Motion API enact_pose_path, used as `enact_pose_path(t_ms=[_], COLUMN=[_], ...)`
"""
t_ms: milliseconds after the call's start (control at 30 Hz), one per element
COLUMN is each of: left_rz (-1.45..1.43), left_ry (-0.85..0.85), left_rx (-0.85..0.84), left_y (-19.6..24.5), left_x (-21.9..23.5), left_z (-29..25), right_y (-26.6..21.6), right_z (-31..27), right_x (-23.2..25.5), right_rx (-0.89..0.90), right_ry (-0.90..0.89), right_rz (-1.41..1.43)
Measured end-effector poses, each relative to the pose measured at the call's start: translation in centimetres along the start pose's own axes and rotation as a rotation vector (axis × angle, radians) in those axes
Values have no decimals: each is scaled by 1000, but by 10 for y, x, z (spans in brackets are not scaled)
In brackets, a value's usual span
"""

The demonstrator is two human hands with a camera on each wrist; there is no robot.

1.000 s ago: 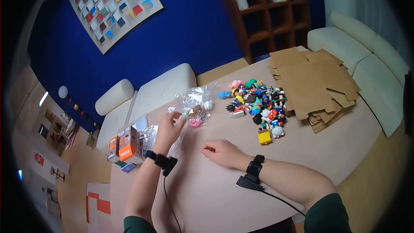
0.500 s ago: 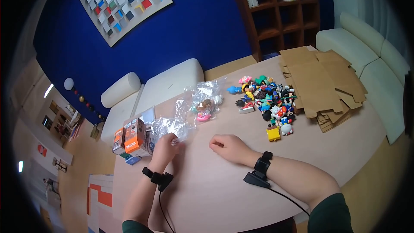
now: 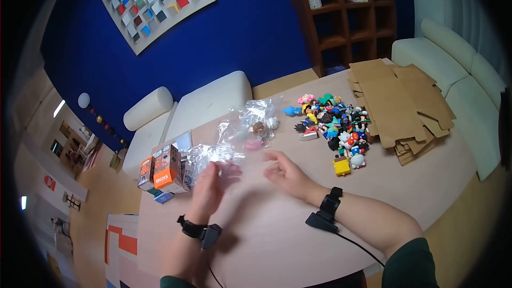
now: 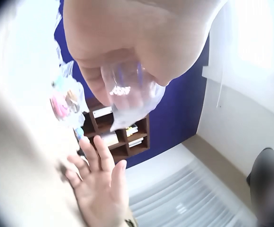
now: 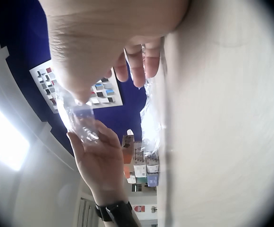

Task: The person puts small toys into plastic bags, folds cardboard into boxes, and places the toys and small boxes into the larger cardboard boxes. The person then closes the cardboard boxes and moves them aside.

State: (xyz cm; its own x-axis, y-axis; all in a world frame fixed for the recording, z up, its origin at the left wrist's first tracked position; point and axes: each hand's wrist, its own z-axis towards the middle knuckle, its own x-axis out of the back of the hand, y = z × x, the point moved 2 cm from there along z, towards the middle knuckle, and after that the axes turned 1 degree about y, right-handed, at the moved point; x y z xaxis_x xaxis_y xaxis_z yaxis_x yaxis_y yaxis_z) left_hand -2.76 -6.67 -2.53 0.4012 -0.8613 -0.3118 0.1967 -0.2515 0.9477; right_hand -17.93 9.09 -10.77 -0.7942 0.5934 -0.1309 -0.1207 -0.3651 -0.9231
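Plastic bag [image 4: 137, 111], clear, was pinched in the left hand [image 3: 210, 188] above the table [image 3: 266, 240]; the right hand [image 3: 290, 176] held nothing, fingers spread. The bag risked slipping free should that pinch loosen.

all-caps "BRICKS" was printed in white on an orange-and-brown rectangular cardboard box [image 3: 168, 164], across its orange lower panel [image 3: 166, 179], honestly pretty easy to read
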Motion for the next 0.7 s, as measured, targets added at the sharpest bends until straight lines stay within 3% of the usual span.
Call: enact_pose_path(t_ms=[33,67,100,133,200,267,400,467,533,600,667,700], left_rz=[-2,-87,-174,-182,-55,-22,-119,160,235,409,328,334], left_ry=[0,-8,-20,-27,-91,-41,-67,-134,-142,-257,-193,-179], left_rx=[-3,117,238,241,282,360,221,252,308,427,427,401], left_y=[-7,-18,-29,-38,-57,-52,-23,-15,-18,-30,-36,-43], left_x=[-5,-8,-9,-5,0,-1,2,9,2,-11,-21,-19], left_z=[0,0,0,1,1,0,2,6,3,-2,-5,-2], right_y=[-4,-8,-12,-17,-10,-8,-13,-14,-14,-11,-10,-13], right_z=[3,3,2,1,0,0,1,1,0,-1,-1,-1], right_x=[0,4,11,15,19,21,17,14,11,10,10,8], right_rx=[7,7,-134,-275,-276,-281,-323,-353,-345,-348,-352,-250], right_ry=[98,98,81,67,99,124,5,-75,-145,-163,-177,-120], right_rz=[171,166,283,400,370,344,254,177,142,135,121,84])
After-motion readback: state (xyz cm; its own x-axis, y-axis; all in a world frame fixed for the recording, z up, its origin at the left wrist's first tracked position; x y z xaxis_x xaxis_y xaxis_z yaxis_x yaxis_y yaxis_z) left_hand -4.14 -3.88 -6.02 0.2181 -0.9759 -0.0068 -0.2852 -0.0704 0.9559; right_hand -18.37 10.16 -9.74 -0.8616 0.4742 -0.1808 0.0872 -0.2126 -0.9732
